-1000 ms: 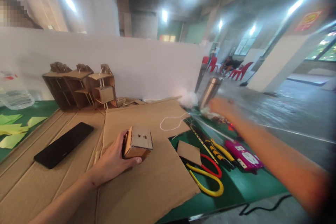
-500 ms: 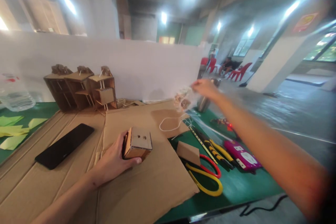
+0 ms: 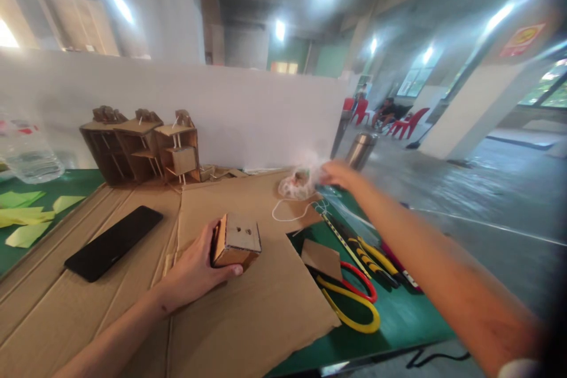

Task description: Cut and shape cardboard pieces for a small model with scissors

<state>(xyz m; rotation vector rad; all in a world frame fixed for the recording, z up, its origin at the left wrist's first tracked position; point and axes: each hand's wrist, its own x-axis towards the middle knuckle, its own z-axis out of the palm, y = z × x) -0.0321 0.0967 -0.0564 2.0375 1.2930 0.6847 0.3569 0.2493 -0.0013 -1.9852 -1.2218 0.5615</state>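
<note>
My left hand (image 3: 195,269) is closed around a small cardboard box (image 3: 237,242) with two holes in its top, resting on a flat cardboard sheet (image 3: 248,319). My right hand (image 3: 339,174) reaches far out and pinches a clear plastic bag (image 3: 297,184) with small brown bits inside, held just above the sheet's far edge. The hand is blurred by motion. A loop of white string (image 3: 292,212) lies below the bag.
Three cardboard shelf models (image 3: 142,147) stand against a white partition. A black phone (image 3: 114,242) lies at left. Red and yellow scissors (image 3: 354,304), a cardboard scrap (image 3: 322,258), a yellow-black knife (image 3: 367,251) and a steel flask (image 3: 359,150) sit on the green mat at right.
My right hand picked the plastic bag up from beside the flask, lifted it, then brought it down and left toward the cardboard sheet. My left hand kept still on the box.
</note>
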